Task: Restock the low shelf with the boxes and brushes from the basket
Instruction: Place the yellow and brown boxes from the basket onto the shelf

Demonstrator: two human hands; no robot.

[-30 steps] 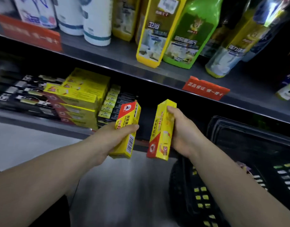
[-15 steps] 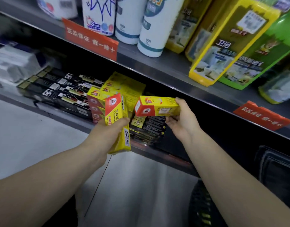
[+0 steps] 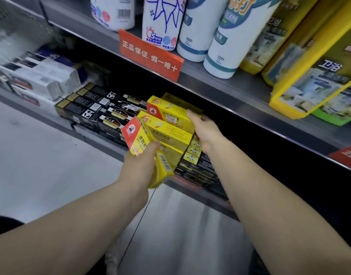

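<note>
Left hand (image 3: 142, 163): curled round a yellow cardboard box with red end flap (image 3: 137, 138), holding it tilted, in front of the low grey metal shelf (image 3: 206, 196), not set down. Right hand (image 3: 205, 132): gripping the right end of a second yellow box (image 3: 168, 111), fingers over the top, thumb lower down; fingertips blurred. Second yellow box lying flat on top of the stack of matching yellow boxes (image 3: 168, 135) on the low shelf. Left of the stack: long black boxes (image 3: 99, 110), then white boxes (image 3: 41, 80), blurred. Below and right of the stack: black boxes with yellow ends (image 3: 194, 155). On the upper shelf (image 3: 230, 88): red sign with white lettering (image 3: 150, 54), tall white bottles (image 3: 226, 36), yellow pouches (image 3: 309, 62).
</note>
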